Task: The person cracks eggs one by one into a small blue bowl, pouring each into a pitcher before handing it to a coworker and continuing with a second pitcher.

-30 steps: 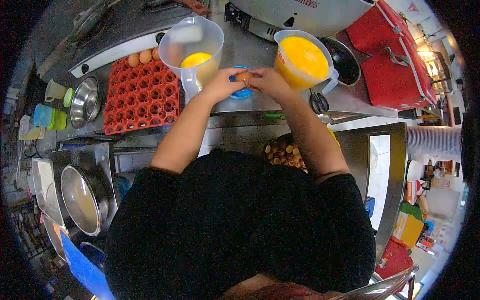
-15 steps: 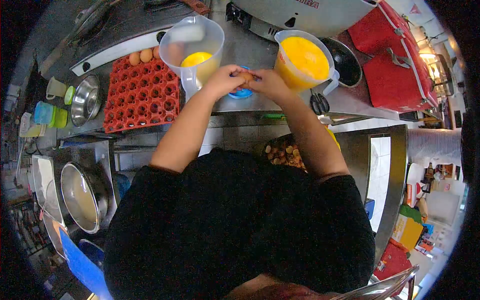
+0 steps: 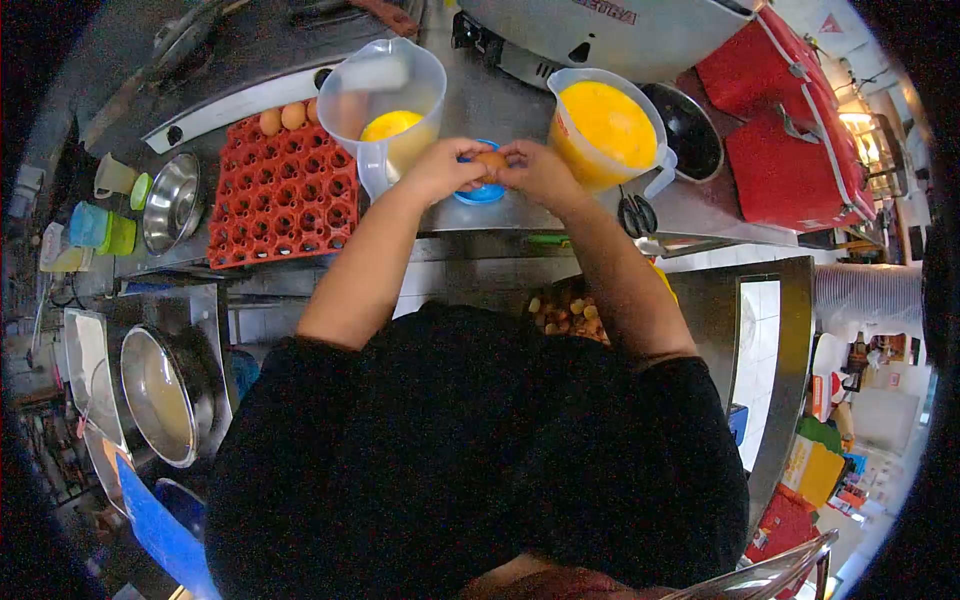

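Note:
A brown egg (image 3: 490, 164) is gripped between the fingers of my left hand (image 3: 447, 170) and my right hand (image 3: 540, 172). Just beneath it is a small blue bowl (image 3: 480, 194), partly covered by my hands. To the left stands a clear plastic jug (image 3: 385, 85) with some yellow egg in its bottom. A second jug (image 3: 608, 125), nearly full of yellow egg, stands beside my right hand. Further left lies a red egg tray (image 3: 285, 190), its cups mostly bare, with brown eggs (image 3: 292, 115) along the far edge.
Black-handled scissors (image 3: 637, 212) lie by the counter's front edge. A dark pan (image 3: 690, 130) and red bags (image 3: 790, 150) sit at the right. Steel bowl (image 3: 172, 203) stands left of the tray. Below the counter, a container of eggshells (image 3: 572, 312) shows past my body.
The egg shows more clearly between my fingers, and more of the blue bowl is visible. The view has shifted slightly; the jugs and tray stay put.

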Demonstrator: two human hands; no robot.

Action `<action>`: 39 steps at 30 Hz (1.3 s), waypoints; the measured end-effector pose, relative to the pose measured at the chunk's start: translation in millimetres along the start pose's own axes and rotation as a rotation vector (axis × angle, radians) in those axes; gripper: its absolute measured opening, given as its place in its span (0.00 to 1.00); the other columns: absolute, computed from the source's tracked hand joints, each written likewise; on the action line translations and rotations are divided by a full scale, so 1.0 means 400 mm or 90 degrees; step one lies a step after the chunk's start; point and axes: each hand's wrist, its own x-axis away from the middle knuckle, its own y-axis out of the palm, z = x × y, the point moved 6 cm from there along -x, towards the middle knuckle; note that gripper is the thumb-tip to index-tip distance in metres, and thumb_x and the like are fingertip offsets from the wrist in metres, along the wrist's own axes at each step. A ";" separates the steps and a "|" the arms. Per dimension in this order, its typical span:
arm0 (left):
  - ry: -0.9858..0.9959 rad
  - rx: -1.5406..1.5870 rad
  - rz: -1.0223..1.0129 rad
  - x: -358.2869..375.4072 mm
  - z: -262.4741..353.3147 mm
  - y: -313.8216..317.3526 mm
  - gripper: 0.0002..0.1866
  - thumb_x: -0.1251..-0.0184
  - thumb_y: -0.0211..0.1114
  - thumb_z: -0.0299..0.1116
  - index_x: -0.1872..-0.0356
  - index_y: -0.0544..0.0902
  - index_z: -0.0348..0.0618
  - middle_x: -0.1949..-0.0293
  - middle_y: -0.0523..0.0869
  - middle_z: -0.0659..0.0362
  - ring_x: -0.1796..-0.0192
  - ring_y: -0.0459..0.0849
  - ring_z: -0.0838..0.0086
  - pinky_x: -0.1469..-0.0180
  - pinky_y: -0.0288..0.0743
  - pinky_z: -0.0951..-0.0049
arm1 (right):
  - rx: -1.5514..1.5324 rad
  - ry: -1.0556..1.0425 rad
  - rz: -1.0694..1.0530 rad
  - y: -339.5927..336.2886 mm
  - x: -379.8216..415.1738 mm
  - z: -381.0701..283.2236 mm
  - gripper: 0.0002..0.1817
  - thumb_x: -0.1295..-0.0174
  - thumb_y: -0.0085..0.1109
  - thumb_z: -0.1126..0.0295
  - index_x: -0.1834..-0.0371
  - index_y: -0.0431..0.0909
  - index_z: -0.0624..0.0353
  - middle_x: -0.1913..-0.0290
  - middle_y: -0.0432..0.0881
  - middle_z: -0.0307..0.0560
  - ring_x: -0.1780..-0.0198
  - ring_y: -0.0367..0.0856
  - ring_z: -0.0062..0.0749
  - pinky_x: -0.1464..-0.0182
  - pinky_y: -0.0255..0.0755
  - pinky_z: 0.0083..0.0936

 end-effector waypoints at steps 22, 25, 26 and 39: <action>0.087 -0.293 0.139 0.035 0.058 -0.017 0.22 0.56 0.62 0.36 0.55 0.79 0.40 0.64 0.82 0.49 0.61 0.82 0.65 0.56 0.73 0.70 | 0.135 -0.086 0.054 0.019 0.009 -0.051 0.26 0.58 0.63 0.58 0.56 0.73 0.59 0.64 0.80 0.56 0.62 0.80 0.46 0.58 0.73 0.34; 0.106 -0.317 0.144 0.031 0.057 -0.020 0.23 0.56 0.62 0.36 0.55 0.78 0.40 0.64 0.82 0.48 0.61 0.82 0.64 0.56 0.73 0.70 | 0.115 -0.089 0.050 0.011 0.023 -0.069 0.26 0.57 0.63 0.58 0.55 0.73 0.59 0.64 0.80 0.56 0.63 0.80 0.45 0.59 0.73 0.33; 0.114 -0.331 0.148 0.033 0.058 -0.020 0.23 0.56 0.62 0.36 0.55 0.78 0.40 0.64 0.82 0.48 0.61 0.82 0.64 0.56 0.73 0.70 | 0.107 -0.088 0.048 0.010 0.025 -0.073 0.26 0.57 0.63 0.59 0.55 0.72 0.59 0.64 0.80 0.56 0.63 0.80 0.45 0.59 0.73 0.33; 0.287 -0.528 0.185 0.079 0.160 0.020 0.24 0.53 0.60 0.29 0.49 0.72 0.44 0.59 0.79 0.50 0.58 0.78 0.55 0.55 0.72 0.62 | 0.204 -0.228 0.077 -0.015 0.051 -0.139 0.22 0.53 0.59 0.69 0.52 0.69 0.61 0.57 0.76 0.55 0.55 0.76 0.45 0.54 0.71 0.33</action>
